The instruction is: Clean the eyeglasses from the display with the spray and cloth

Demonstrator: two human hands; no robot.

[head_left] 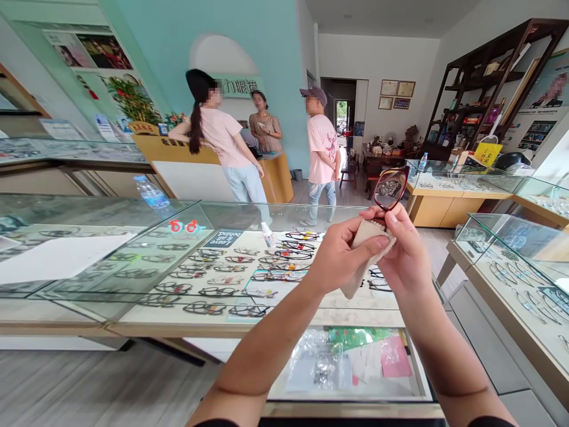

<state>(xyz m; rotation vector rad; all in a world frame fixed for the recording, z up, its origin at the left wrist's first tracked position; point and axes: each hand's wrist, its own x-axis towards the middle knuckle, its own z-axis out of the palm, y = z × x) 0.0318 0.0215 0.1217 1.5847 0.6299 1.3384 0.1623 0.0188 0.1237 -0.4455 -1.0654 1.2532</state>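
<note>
A pair of dark red-rimmed eyeglasses (pixel 391 188) is held up in front of me, one lens standing above my fingers. My right hand (pixel 406 255) pinches the frame near its lower edge, thumb and fingers closed. My left hand (pixel 340 252) is closed on a beige cleaning cloth (pixel 354 283) with a zigzag edge, folded over the other part of the eyeglasses. That part is mostly hidden by the cloth and my fingers. Both hands meet above a glass display case (pixel 213 323), where rows of spectacle frames (pixel 226 264) lie.
Below my arms an open drawer (pixel 351 367) contains papers and plastic bags. A small white bottle (pixel 268 235), a water bottle (pixel 152 193) and white paper (pixel 57 258) rest on the glass top. Three people are by the rear counter (pixel 280 178). Another display case (pixel 515 267) stands at right.
</note>
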